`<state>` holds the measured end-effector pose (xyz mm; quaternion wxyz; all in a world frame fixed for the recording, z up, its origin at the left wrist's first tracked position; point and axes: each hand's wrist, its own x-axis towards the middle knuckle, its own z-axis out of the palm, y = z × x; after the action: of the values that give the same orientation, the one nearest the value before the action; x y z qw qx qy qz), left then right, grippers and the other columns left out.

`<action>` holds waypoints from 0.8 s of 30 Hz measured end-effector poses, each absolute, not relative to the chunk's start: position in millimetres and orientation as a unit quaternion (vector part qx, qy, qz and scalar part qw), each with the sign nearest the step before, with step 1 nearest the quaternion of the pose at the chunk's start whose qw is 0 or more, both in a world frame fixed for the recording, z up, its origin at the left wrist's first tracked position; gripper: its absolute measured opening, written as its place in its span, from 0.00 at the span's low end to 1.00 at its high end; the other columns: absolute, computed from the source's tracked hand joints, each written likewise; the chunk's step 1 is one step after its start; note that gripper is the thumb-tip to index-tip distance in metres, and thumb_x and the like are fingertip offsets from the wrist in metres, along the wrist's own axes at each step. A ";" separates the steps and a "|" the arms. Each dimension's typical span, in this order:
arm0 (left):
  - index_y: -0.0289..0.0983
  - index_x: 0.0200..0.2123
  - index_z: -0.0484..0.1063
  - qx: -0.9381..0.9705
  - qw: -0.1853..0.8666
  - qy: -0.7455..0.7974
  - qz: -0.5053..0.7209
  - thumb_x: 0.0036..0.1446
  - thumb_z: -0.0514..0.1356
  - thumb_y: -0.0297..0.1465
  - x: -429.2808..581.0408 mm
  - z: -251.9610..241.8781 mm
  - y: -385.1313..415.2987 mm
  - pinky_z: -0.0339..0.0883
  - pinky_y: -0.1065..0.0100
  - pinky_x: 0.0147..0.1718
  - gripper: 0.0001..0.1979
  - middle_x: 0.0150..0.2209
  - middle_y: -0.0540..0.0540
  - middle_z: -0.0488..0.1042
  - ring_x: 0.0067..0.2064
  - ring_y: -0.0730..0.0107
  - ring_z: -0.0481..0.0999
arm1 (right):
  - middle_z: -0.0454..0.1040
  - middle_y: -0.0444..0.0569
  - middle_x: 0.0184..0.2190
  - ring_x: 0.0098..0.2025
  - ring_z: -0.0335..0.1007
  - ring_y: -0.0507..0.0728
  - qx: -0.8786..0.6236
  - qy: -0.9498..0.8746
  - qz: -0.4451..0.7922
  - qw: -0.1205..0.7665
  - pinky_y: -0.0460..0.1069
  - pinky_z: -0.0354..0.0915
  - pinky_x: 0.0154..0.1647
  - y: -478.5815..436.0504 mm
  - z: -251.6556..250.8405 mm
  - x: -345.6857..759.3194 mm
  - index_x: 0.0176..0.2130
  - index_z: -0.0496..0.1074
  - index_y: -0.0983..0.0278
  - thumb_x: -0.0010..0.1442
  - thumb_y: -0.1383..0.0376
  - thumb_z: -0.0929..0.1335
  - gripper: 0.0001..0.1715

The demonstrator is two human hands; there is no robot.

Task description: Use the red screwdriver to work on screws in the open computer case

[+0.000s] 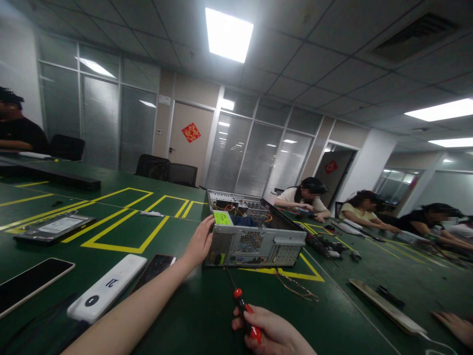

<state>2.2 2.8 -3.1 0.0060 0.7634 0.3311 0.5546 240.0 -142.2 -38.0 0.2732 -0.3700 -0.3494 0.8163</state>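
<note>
Two hands — left point(199, 244) flat on case point(258, 245), right point(271, 334) clamps screwdriver point(243, 304); power bank point(107, 288) marked 21

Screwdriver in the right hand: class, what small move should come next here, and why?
Probably ease the screwdriver tip forward onto the rear panel of the computer case. The right hand grips its red handle, the shaft points at the panel near its lower edge, and the left hand steadies the case's corner. Which screw cannot be made out.

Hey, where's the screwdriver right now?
Low in the middle of the head view, the screwdriver is gripped in the right hand, its shaft pointing toward the back of the computer case that the left hand touches.
</note>
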 end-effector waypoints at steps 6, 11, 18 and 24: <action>0.39 0.60 0.49 0.763 0.008 0.331 0.555 0.63 0.43 0.30 2.7 -3.3 2.6 0.51 0.52 0.60 0.22 0.61 0.40 0.54 0.63 0.62 0.54 | 0.72 0.55 0.44 0.33 0.73 0.55 -0.325 -0.342 0.850 0.235 0.47 0.59 0.29 -145.5 -23.3 240.0 0.46 0.62 0.65 0.48 0.69 0.69 0.24; 0.39 0.60 0.50 0.762 0.011 0.336 0.553 0.63 0.43 0.31 3.1 -2.3 1.2 0.52 0.53 0.60 0.22 0.61 0.40 0.54 0.63 0.63 0.54 | 0.72 0.57 0.44 0.38 0.74 0.57 -0.338 -0.386 0.828 0.226 0.49 0.62 0.35 -147.4 -23.0 238.4 0.48 0.59 0.64 0.45 0.69 0.72 0.32; 0.38 0.59 0.50 0.762 0.008 0.334 0.555 0.63 0.43 0.30 3.0 -2.2 1.4 0.51 0.54 0.60 0.22 0.61 0.40 0.55 0.63 0.63 0.54 | 0.68 0.42 0.26 0.24 0.68 0.46 -0.437 -0.379 0.760 0.296 0.43 0.59 0.26 -147.9 -27.9 227.4 0.39 0.64 0.68 0.41 0.65 0.75 0.25; 0.38 0.59 0.50 0.764 0.001 0.328 0.556 0.63 0.43 0.30 2.6 -1.9 1.6 0.51 0.53 0.60 0.21 0.61 0.40 0.55 0.63 0.63 0.54 | 0.71 0.44 0.30 0.19 0.65 0.45 -0.459 -0.356 0.758 0.298 0.41 0.49 0.18 -148.2 -33.4 222.2 0.41 0.59 0.63 0.42 0.66 0.72 0.27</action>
<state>2.6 1.6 -1.9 0.0012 0.7636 0.3282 0.5560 222.2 -148.2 -33.4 0.2979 -0.4588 -0.3558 0.7577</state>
